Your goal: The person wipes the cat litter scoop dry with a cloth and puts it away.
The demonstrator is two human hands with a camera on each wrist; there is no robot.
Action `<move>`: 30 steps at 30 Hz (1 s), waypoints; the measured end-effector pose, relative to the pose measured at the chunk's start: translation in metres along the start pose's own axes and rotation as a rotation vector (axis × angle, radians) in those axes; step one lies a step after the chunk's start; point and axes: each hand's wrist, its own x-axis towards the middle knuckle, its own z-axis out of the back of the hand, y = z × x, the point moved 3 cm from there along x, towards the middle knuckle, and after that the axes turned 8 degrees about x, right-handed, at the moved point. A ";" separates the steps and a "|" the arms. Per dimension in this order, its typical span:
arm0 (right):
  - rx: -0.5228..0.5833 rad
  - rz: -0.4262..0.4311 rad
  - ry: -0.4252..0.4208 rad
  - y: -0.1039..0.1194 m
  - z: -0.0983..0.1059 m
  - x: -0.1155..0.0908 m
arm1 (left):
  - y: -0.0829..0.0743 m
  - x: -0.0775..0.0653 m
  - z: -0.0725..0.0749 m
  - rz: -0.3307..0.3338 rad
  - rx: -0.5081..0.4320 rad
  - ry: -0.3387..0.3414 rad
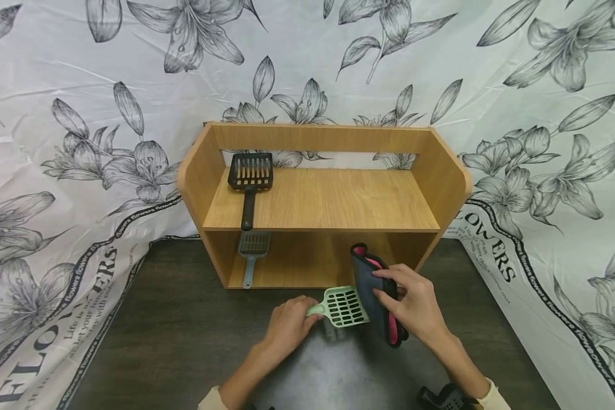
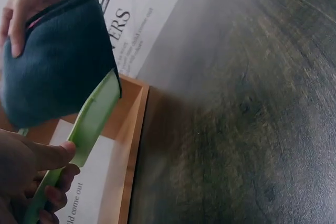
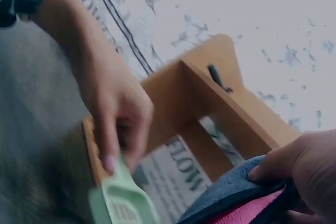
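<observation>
My left hand (image 1: 291,323) grips the handle of a light green slotted litter scoop (image 1: 345,306), its head turned to the right. In my right hand (image 1: 415,302) is a folded cloth (image 1: 371,290), dark grey-blue with a pink inner side and black edging, pinched between fingers and thumb. The cloth meets the front edge of the scoop in the head view. From the left wrist view, the green scoop (image 2: 94,116) reaches up to the cloth's (image 2: 60,64) lower corner. Both are held above the table in front of the shelf.
A two-level wooden shelf (image 1: 323,199) stands at the table's back. On its upper board lies a black slotted scoop (image 1: 250,176); a grey scoop (image 1: 253,250) lies on the lower level at left. Floral fabric (image 1: 82,114) surrounds the dark table (image 1: 159,341).
</observation>
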 end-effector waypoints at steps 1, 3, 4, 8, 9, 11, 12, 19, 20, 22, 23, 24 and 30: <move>0.021 0.019 0.007 0.003 -0.005 -0.001 | -0.001 0.000 -0.001 -0.002 0.000 0.006; 0.052 0.044 0.026 0.006 -0.015 -0.003 | -0.004 0.001 -0.003 -0.007 0.008 0.011; 0.063 0.045 0.038 0.007 -0.020 -0.005 | -0.005 0.002 -0.004 -0.011 0.013 0.012; 0.068 -0.010 0.097 0.002 -0.040 -0.013 | -0.010 0.003 -0.005 -0.024 0.023 0.012; 0.068 -0.031 0.117 0.000 -0.045 -0.015 | -0.011 0.003 -0.004 -0.026 0.017 0.015; 0.066 -0.074 0.163 -0.005 -0.054 -0.020 | -0.013 0.003 -0.004 -0.032 0.004 0.018; 0.068 -0.098 0.185 -0.008 -0.058 -0.022 | -0.014 0.002 -0.003 -0.035 -0.001 0.018; 0.006 -0.216 0.271 -0.023 -0.064 -0.025 | -0.015 0.001 -0.001 -0.040 0.004 -0.013; -0.014 -0.224 0.280 -0.024 -0.063 -0.025 | -0.014 0.000 0.000 -0.041 0.008 -0.020; -0.047 -0.234 0.288 -0.027 -0.059 -0.023 | -0.014 0.000 0.001 -0.045 0.017 -0.035; -0.064 -0.237 0.287 -0.028 -0.057 -0.023 | -0.013 0.000 0.001 -0.047 0.019 -0.042; -0.080 -0.237 0.284 -0.029 -0.054 -0.022 | -0.013 0.000 0.002 -0.050 0.022 -0.050; -0.122 -0.221 0.237 -0.034 -0.037 -0.018 | -0.011 0.002 0.007 -0.049 0.009 -0.062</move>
